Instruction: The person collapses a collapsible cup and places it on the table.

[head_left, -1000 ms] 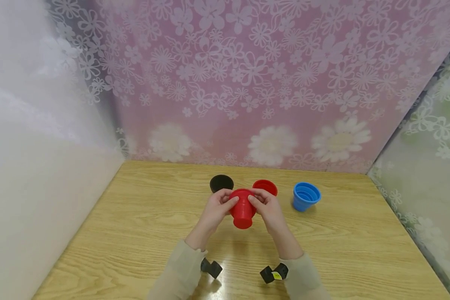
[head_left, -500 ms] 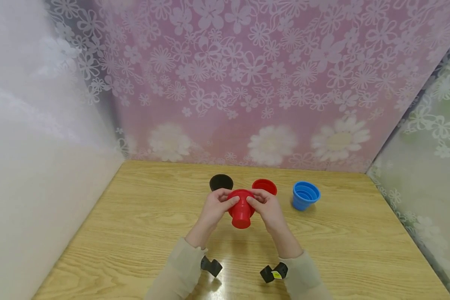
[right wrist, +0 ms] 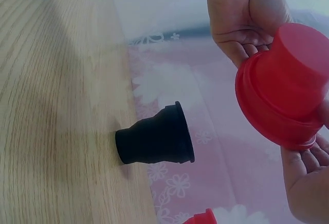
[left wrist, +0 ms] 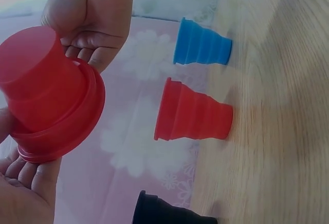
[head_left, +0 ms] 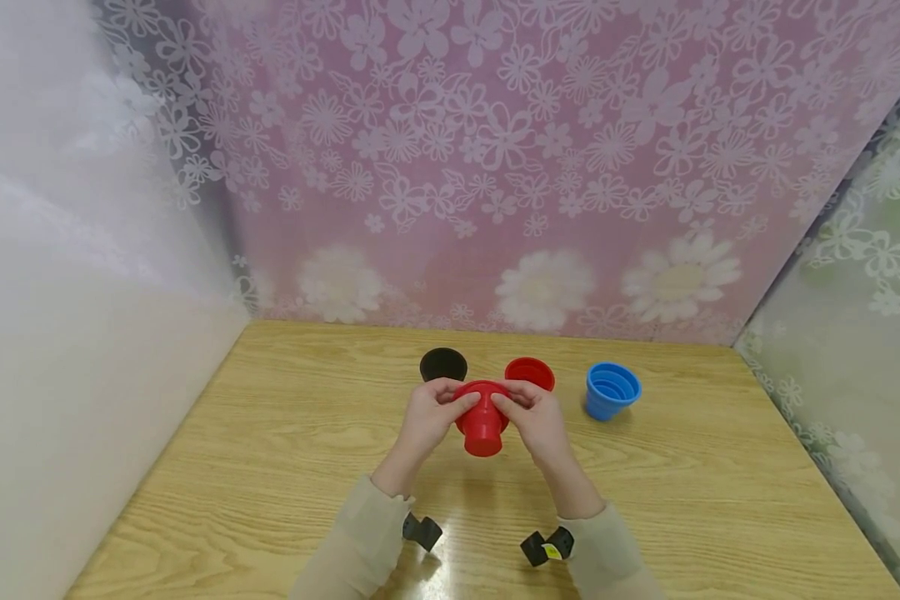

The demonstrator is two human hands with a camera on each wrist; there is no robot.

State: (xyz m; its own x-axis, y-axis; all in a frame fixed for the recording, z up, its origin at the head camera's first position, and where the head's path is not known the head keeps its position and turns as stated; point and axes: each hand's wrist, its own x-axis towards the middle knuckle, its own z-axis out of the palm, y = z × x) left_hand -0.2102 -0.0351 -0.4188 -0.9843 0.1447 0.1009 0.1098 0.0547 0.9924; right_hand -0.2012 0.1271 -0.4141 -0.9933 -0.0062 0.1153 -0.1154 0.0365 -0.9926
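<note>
Both hands hold a red collapsible cup (head_left: pixel 483 433) above the table, its base tilted toward me and its rim away. My left hand (head_left: pixel 427 418) pinches the left side of the rim, thumb on the outer wall. On the opposite side my right hand (head_left: pixel 538 421) grips in the same way. Part of the cup is folded in: a wide ring surrounds the narrower base part in the left wrist view. Behind the hands stand a black collapsible cup (head_left: pixel 443 365) and a second red cup (head_left: pixel 529 372), both partly hidden in the head view.
A blue collapsible cup (head_left: pixel 611 392) stands upright to the right of the second red cup. The wooden table (head_left: pixel 270 467) ends at a pink floral backdrop (head_left: pixel 435 208), with pale panels at both sides. Black wrist cameras (head_left: pixel 423 532) sit at the sleeves.
The held cup looks slightly shorter and has shifted a little left. Both hands keep their grip on it with almost no other movement. The standing cups have not moved.
</note>
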